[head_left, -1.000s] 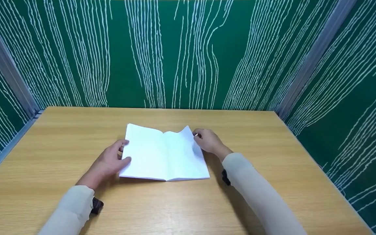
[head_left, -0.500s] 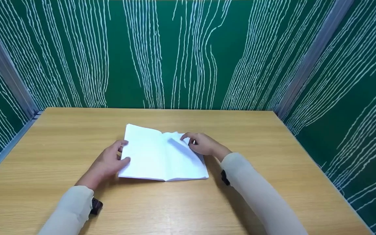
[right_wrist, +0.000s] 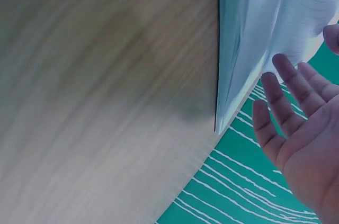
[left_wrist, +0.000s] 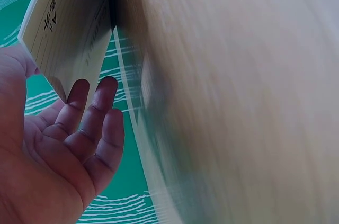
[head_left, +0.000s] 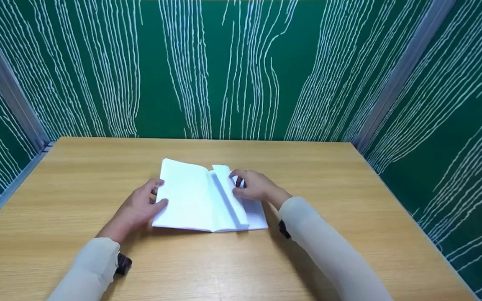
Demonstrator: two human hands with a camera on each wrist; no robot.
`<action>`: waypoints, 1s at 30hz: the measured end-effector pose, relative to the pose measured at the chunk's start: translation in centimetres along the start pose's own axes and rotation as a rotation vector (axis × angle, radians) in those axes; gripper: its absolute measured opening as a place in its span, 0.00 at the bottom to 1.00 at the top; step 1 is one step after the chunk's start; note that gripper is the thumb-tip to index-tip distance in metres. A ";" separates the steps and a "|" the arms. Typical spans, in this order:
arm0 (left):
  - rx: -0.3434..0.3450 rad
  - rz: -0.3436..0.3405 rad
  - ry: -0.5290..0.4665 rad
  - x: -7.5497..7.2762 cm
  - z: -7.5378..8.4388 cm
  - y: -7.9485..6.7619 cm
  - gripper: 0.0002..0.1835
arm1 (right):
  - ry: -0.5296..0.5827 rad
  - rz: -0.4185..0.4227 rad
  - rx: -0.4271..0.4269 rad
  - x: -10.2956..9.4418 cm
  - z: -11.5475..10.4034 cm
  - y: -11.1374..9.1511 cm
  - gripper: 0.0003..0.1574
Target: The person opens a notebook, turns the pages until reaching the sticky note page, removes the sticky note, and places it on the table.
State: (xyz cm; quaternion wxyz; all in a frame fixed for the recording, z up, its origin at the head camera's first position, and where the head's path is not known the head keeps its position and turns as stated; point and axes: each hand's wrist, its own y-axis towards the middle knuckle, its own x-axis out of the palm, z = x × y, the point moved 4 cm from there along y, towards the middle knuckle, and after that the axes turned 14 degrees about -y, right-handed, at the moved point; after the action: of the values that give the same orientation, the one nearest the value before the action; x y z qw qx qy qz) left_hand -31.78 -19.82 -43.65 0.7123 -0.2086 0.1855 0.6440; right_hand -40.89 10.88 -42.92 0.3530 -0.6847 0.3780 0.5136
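Note:
An open notebook [head_left: 184, 196] with white pages lies on the wooden table, its spine pointing away from me. My left hand [head_left: 138, 205] grips its left edge, thumb on the page and fingers underneath. In the left wrist view the cover [left_wrist: 71, 28] tilts up off the table, with printed lines and handwriting on it. On the right half, a lifted leaf [head_left: 229, 192] curls over toward the spine and casts a shadow. My right hand [head_left: 255, 186] pinches this leaf by its outer edge, thumb and index finger against it. The right wrist view shows faint ruled lines on the bent paper [right_wrist: 304, 7].
The wooden table [head_left: 329, 234] stretches out around the notebook. Green panels [head_left: 241, 83] with white wavy lines stand behind it and along both sides, joined by grey posts [head_left: 396, 88]. A dark device sits on each wrist, at the sleeve ends.
My right hand has moved left, carrying the right leaf from its raised corner over toward the spine. My left hand and the notebook's left half have stayed put.

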 end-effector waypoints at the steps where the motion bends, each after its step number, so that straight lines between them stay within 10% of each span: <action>1: 0.002 0.000 0.000 0.0 0.0 0.0 0.33 | -0.005 0.005 -0.006 0.0 -0.1 0.0 0.28; 30: -0.012 0.007 -0.019 -0.1 -0.1 0.1 0.33 | -0.078 -0.033 -0.146 0.1 -4.4 -0.2 0.30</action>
State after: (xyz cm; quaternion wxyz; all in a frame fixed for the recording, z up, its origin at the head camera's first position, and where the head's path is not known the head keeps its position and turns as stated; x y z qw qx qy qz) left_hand -31.87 -19.90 -43.66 0.7103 -0.2064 0.1756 0.6496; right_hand -38.81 7.08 -42.02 0.3249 -0.6943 0.3143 0.5601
